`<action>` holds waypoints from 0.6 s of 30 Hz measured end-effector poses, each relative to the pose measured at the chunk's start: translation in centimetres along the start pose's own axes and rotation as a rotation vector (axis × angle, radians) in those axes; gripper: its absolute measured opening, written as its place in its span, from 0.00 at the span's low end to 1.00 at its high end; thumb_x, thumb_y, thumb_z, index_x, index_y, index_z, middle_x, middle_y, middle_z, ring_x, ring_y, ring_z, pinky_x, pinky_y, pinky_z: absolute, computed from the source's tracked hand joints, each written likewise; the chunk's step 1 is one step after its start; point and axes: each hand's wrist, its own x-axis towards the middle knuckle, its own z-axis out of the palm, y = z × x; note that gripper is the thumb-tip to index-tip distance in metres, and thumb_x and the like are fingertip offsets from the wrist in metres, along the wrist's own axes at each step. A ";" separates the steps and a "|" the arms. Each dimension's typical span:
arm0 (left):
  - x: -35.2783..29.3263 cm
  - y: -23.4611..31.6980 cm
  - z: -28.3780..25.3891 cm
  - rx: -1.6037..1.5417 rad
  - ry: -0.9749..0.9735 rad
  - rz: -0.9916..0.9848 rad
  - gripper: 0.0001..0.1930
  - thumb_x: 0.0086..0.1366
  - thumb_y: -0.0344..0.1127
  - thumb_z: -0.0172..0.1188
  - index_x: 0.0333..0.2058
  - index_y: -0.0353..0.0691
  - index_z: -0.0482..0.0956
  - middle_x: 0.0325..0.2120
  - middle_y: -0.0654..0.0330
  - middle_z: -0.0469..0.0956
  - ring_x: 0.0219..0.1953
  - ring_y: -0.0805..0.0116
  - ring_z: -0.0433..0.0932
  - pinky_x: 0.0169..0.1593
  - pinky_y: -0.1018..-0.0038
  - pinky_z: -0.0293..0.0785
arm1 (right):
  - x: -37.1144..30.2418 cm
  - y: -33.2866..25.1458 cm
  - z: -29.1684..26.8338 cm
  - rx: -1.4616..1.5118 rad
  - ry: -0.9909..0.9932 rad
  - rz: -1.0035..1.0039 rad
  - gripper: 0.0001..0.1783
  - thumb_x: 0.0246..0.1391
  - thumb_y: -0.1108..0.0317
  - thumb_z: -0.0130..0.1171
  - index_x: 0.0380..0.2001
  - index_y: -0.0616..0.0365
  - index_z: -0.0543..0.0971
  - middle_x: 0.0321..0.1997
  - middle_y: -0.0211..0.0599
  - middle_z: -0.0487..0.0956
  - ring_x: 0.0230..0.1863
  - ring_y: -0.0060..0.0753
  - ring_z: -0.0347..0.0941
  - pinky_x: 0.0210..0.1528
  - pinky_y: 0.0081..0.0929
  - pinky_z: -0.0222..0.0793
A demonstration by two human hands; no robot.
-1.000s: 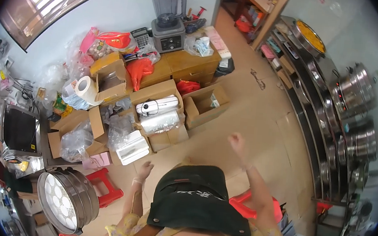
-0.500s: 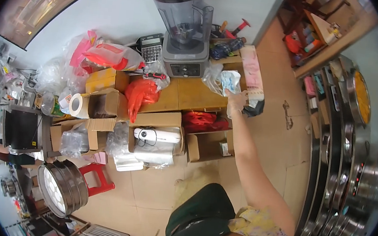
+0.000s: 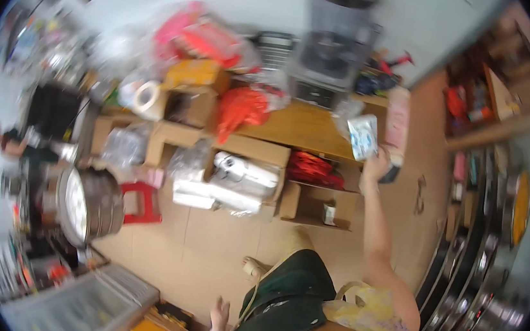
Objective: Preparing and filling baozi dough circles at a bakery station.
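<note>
one white-blue packet (image 3: pixel 364 136), blurred, in right hand (image 3: pixel 376 165).

Grey blender (image 3: pixel 335 50) on wooden table (image 3: pixel 301 127), open cardboard boxes (image 3: pixel 319 205), red stool (image 3: pixel 140 203)

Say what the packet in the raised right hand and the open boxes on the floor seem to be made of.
The packet in the right hand looks like thin glossy plastic film, white with blue print; blur leaves that open. The boxes look like plain brown cardboard: matt, with folded flaps standing open.
</note>
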 end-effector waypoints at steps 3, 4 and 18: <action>-0.4 14.5 -3.5 0.320 0.316 0.428 0.41 0.52 0.41 0.70 0.61 0.32 0.62 0.57 0.38 0.66 0.61 0.40 0.63 0.62 0.53 0.62 | -7.7 -11.5 -4.3 0.064 -0.387 -0.329 0.14 0.52 0.66 0.61 0.39 0.64 0.80 0.45 0.47 0.79 0.50 0.50 0.72 0.54 0.39 0.67; -1.2 17.6 -4.9 0.303 0.396 0.517 0.43 0.49 0.45 0.73 0.60 0.31 0.64 0.59 0.41 0.65 0.63 0.41 0.60 0.64 0.52 0.58 | -11.7 -15.1 -5.0 0.169 -0.560 -0.421 0.15 0.52 0.65 0.62 0.39 0.64 0.80 0.45 0.48 0.80 0.49 0.51 0.73 0.52 0.39 0.68; -5.5 -1.2 -22.2 -0.011 0.622 0.702 0.11 0.52 0.33 0.65 0.36 0.47 0.79 0.38 0.64 0.79 0.46 0.61 0.77 0.50 0.64 0.74 | -54.9 -42.5 -8.9 -0.192 -2.391 -1.122 0.20 0.51 0.66 0.59 0.49 0.59 0.78 0.45 0.46 0.82 0.48 0.31 0.77 0.51 0.32 0.70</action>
